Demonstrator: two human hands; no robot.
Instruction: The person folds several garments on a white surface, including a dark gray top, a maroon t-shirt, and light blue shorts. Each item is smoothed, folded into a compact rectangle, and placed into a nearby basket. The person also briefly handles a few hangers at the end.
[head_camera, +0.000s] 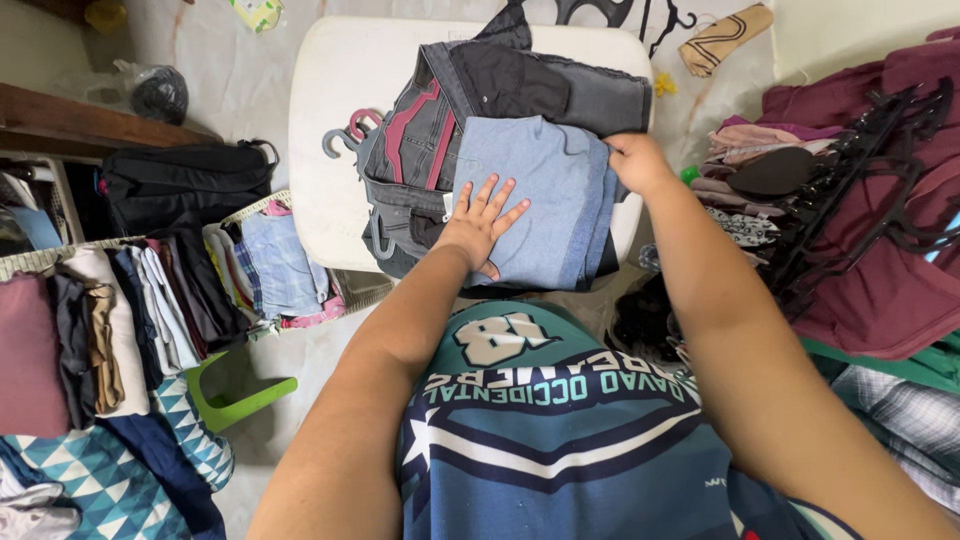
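Folded light denim (545, 195) is seen atop darker jeans (420, 150) on a white table (330, 120), pressed flat at its left by the open left hand (480, 222), fingers spread, and gripped at its far right edge by the closed right hand (635, 160).

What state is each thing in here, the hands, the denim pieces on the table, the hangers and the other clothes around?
Left hand: open, flat on the light blue denim.
Right hand: closed on the light blue denim's far right edge.
Light blue denim: folded, top of the pile.
Dark grey jeans: loosely spread beneath it.
White table: carrying the pile.
Hangers on table: lying flat, partly under the jeans.
Basket clothes: folded, standing in a row.
Black hangers: heaped on maroon cloth.
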